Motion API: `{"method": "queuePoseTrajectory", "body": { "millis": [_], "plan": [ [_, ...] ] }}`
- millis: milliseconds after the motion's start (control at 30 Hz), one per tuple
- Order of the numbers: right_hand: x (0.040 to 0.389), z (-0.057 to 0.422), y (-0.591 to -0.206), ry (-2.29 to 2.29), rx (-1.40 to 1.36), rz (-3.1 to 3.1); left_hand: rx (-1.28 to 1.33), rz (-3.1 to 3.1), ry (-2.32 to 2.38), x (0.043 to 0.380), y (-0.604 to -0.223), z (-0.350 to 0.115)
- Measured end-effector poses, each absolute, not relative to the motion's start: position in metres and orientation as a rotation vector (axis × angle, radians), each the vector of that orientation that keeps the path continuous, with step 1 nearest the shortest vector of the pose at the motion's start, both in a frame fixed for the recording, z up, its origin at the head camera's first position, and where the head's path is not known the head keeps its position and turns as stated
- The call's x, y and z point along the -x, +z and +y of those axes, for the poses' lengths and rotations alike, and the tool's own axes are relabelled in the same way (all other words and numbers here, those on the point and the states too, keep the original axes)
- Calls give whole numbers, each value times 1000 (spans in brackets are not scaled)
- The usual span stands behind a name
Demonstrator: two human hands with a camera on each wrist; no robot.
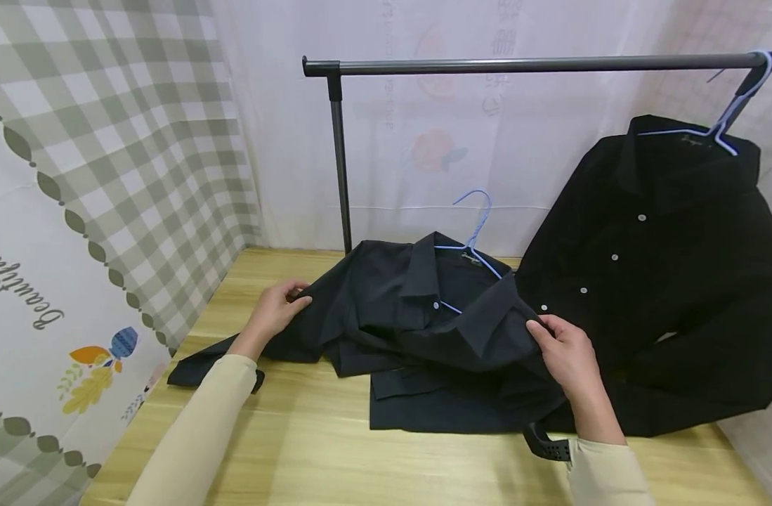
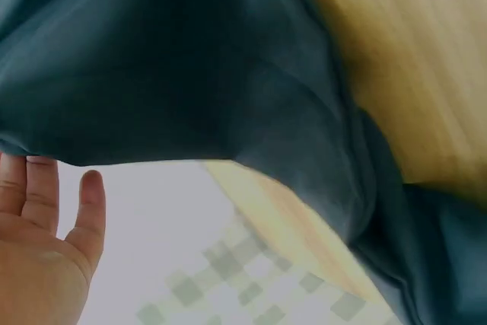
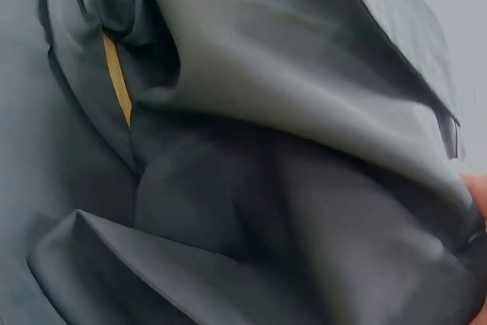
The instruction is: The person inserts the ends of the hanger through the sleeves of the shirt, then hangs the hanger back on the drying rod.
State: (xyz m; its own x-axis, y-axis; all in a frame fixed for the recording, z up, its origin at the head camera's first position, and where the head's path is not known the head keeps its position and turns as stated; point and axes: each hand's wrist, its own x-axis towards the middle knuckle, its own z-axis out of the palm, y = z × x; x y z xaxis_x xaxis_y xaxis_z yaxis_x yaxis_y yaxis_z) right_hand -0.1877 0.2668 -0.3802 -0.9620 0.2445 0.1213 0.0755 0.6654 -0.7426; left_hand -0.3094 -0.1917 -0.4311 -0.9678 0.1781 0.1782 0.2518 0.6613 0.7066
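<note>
A black button shirt [image 1: 386, 295] on a light-blue wire hanger [image 1: 480, 218] is partly raised over the wooden table, its collar open and lower part lying on the wood. My left hand [image 1: 274, 309] pinches the upper edge of its sleeve at the left. In the left wrist view, the left hand's [image 2: 46, 241] fingertips meet the cloth's edge. My right hand [image 1: 569, 351] grips the shirt near the other shoulder, thumb in front. The right wrist view shows folds of the shirt [image 3: 304, 135] and only a sliver of the right hand [image 3: 475, 195].
Another black shirt [image 1: 670, 267] hangs at the right on a blue hanger [image 1: 727, 119] from a dark metal rail [image 1: 518, 65]. The rail's post [image 1: 340, 161] stands behind the table [image 1: 322, 457]. A checked, printed cloth [image 1: 139, 126] covers the left side.
</note>
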Motion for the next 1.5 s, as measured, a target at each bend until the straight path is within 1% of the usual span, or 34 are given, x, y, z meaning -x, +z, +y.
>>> {"method": "queuePoseTrajectory", "body": {
  "millis": [200,400,533,667,767,900,1000,1100,1200,1333,1500],
  "plan": [
    [188,266,-383,1190,455,-2599,368,-2840,-1110,307,-439,-198],
    [192,267,-382,1373,640,-2350,341,-2873,-1029,305,-450,-205],
    [195,267,-379,1431,735,-2222,362,-2880,-990,303,-459,-200],
    [197,266,-377,1419,774,-2185,470,-2819,-833,299,-468,-181],
    [198,264,-379,1404,771,-2188,626,-2797,-687,294,-473,-161],
    [200,262,-381,1416,775,-2187,871,-2922,-406,284,-480,-139],
    [201,261,-383,1422,773,-2182,915,-2964,-299,282,-484,-134],
    [201,261,-383,1415,762,-2176,835,-2911,-555,287,-479,-140],
    [202,261,-382,1415,762,-2168,694,-2833,-1055,293,-466,-150],
    [203,261,-383,1413,771,-2144,420,-2647,-1650,295,-442,-161],
    [205,261,-383,1434,783,-2063,155,-2317,-2037,296,-416,-175]
  ]
}}
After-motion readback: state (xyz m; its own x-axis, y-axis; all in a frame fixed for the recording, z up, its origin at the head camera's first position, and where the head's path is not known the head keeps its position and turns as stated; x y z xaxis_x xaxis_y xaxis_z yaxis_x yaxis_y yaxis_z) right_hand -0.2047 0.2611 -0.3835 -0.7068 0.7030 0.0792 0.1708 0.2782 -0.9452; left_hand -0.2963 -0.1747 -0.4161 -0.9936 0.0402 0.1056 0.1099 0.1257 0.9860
